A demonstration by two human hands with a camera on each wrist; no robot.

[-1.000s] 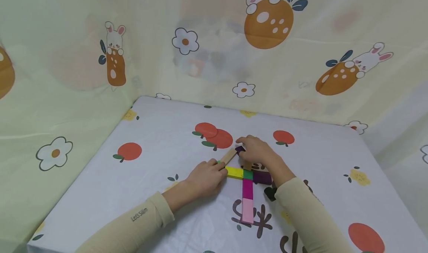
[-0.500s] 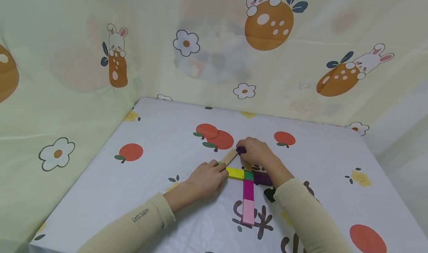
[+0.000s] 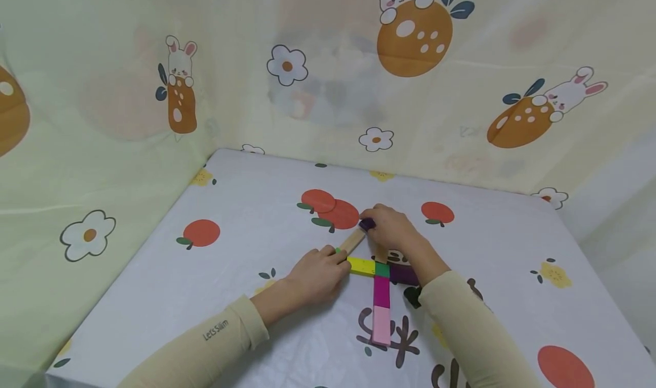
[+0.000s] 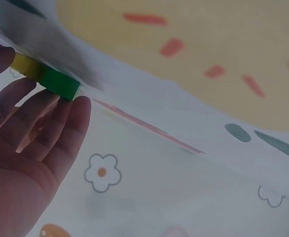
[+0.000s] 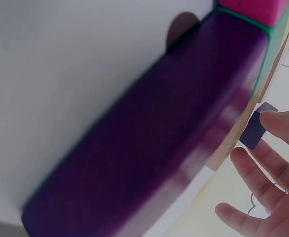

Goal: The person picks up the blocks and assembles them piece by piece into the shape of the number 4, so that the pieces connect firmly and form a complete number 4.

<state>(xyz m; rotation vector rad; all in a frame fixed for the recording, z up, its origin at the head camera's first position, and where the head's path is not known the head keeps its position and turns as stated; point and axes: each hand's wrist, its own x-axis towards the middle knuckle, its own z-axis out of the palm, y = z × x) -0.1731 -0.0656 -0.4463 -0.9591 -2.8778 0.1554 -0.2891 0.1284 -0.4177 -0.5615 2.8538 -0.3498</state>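
Note:
In the head view my right hand pinches a small dark purple block between thumb and fingers, at the far end of a plain wooden block. My left hand rests on the left end of the row, its fairly straight fingers touching the green block beside the yellow block. A second green block sits at the crossing. From it a magenta block and a pink block run toward me, a long purple block to the right, and another wooden block away from me.
A white cloth printed with fruit and flowers covers the table. Patterned cream sheeting rises along the back and left edges. A black shape shows beside the right sleeve.
The small dark purple block has turned slightly in my right hand's fingers and stays near the wooden block's end. My left hand keeps its place on the row.

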